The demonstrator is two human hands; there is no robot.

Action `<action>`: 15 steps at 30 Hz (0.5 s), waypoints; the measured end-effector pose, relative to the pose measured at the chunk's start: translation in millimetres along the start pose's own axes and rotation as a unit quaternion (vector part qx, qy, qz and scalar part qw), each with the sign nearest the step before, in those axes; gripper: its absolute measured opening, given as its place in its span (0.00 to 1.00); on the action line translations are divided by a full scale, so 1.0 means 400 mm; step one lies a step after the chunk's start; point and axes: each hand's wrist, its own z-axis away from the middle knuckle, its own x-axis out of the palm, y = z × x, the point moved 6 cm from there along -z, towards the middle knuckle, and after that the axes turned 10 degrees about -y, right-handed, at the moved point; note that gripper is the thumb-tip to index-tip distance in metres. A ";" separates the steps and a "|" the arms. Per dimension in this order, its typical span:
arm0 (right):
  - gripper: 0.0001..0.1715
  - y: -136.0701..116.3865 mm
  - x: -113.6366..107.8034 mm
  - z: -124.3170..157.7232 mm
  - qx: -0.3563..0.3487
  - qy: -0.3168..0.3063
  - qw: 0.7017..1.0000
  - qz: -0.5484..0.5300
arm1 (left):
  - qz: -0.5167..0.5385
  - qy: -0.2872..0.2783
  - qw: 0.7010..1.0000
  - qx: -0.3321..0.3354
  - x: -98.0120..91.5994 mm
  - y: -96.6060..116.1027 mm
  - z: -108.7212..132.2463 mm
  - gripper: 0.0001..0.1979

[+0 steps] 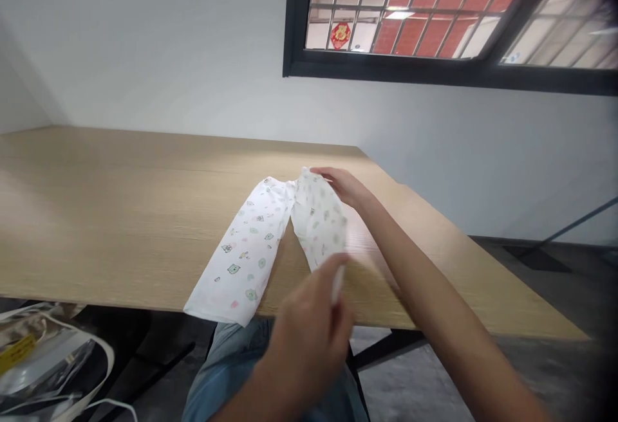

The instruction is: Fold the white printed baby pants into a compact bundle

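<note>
White trousers (255, 235) with a small green, pink and grey print lie on the table, waist end away from me and legs spread in a V. The left leg lies flat, its hem hanging over the table's front edge. Close to the camera, my left hand (309, 325), slightly blurred, is closed on the lower end of the other leg and lifts it off the tabletop. At the far end, my right hand (340, 185) pinches the trousers' upper corner between thumb and fingers. Part of the raised leg is hidden behind my left hand.
The light wooden table (120, 222) reaches to the wall, with its right edge slanting towards me. A bag (53, 357) with clear plastic packaging stands low at the left. Above the table is a barred window (410, 10). My legs (232, 357) are under the front edge.
</note>
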 end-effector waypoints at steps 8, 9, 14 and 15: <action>0.20 -0.019 0.264 -0.137 0.046 -0.135 0.988 0.065 | -0.174 0.085 0.937 -0.291 -0.241 -0.216 0.189 0.16; 0.20 -0.001 0.288 -0.150 0.062 -0.135 0.985 0.084 | -0.205 0.058 0.930 -0.300 -0.241 -0.242 0.196 0.17; 0.19 0.063 0.320 -0.163 0.088 -0.137 0.975 0.153 | -0.374 0.031 0.875 -0.307 -0.211 -0.277 0.207 0.15; 0.19 0.065 0.311 -0.156 0.083 -0.140 0.973 0.161 | -0.394 0.045 0.870 -0.294 -0.199 -0.262 0.207 0.14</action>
